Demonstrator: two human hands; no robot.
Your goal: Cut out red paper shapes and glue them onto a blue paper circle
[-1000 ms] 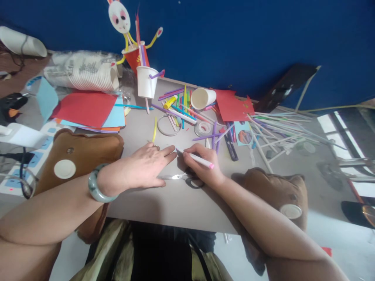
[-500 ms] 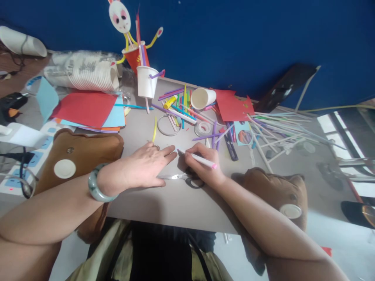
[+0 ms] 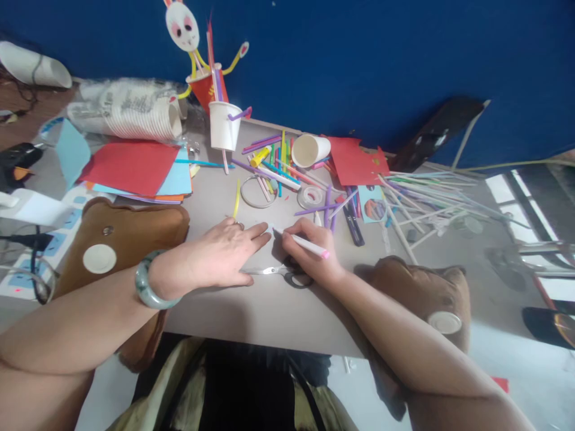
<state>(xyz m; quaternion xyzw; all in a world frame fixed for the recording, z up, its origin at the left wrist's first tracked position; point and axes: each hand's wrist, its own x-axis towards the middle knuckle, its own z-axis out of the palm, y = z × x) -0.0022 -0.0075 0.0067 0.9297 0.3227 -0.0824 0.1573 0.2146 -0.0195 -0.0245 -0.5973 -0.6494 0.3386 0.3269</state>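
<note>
My right hand (image 3: 309, 248) is closed around a white marker with a pink end (image 3: 309, 245), its tip pointing left at the table just beyond my left fingertips. My left hand (image 3: 231, 251) lies flat with fingers stretched out, palm down, on the table (image 3: 211, 320). A small pale piece seems to lie by the marker tip, too small to make out. Scissors (image 3: 272, 271) with dark handles rest between the hands, their blades partly under my left hand. A yellow pipe cleaner strip (image 3: 236, 197) and a metal ring (image 3: 259, 191) lie beyond the left hand.
Behind are a white cup with straws (image 3: 223, 127), a paper-faced figure in a red cup (image 3: 182, 27), a tipped cup (image 3: 309, 151) and a tape roll (image 3: 311, 196). Coloured paper (image 3: 130, 167) lies left, loose straws (image 3: 440, 191) right. Brown cushions (image 3: 135, 227) flank the forearms.
The marker in my right hand has shifted very slightly, its pink end moving a little left. My left hand stays where it was.
</note>
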